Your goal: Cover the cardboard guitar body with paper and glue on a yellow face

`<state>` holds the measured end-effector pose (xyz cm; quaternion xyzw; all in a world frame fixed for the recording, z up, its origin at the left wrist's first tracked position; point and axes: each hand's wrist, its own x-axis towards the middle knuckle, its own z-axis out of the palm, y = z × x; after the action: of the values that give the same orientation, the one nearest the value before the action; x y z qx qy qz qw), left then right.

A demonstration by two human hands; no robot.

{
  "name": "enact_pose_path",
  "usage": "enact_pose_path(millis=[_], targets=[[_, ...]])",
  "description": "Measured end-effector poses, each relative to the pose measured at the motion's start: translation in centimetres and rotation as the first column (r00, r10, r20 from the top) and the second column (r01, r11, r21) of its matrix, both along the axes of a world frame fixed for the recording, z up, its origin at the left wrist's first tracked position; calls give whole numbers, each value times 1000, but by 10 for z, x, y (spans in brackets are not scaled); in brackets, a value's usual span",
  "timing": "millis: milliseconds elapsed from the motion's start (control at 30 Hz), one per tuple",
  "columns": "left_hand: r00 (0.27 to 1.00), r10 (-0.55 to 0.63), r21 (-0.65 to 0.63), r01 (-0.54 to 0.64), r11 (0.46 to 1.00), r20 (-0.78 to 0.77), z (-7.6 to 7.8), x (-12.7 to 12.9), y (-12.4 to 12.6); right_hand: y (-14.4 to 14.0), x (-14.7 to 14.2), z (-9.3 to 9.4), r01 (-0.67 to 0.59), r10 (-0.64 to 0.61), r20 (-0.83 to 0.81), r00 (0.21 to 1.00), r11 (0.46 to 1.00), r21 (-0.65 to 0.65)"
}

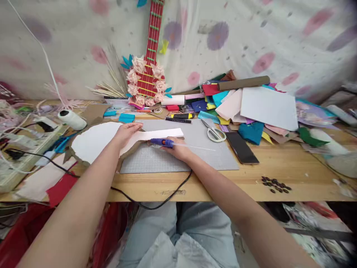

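A white guitar-shaped cutout (95, 139) with a brown cardboard edge lies across the grey cutting mat (217, 156). My left hand (126, 134) is closed on it where the round body narrows to the neck, fingertips at its far edge. My right hand (178, 149) grips a blue hot glue gun (162, 142), with its nozzle pointing left at the near edge of the cutout's neck. A clear glue stick (198, 147) sticks out behind the gun. The black cord hangs in a loop over the table's front edge.
A red paper guitar (152, 37) with pink flowers stands at the back. Scissors (214, 132), a black marker (177, 120) and a phone (242, 147) lie rightward. Paper and felt (267, 108) pile up behind. Dark beads (276, 185) lie front right; a power strip (30, 160) is left.
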<state>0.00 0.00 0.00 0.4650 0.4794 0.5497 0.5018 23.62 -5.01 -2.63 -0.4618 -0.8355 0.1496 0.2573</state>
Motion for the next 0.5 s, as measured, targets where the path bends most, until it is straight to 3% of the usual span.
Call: enact_pose_path(millis=[200, 500], targets=[[995, -23, 49, 28, 998, -100, 0, -3, -1, 1, -1, 0, -4, 4, 18, 1000, 1000, 19], [996, 13, 44, -9, 999, -88, 0, -3, 0, 4, 7, -7, -21, 21, -1, 1000, 999, 42]])
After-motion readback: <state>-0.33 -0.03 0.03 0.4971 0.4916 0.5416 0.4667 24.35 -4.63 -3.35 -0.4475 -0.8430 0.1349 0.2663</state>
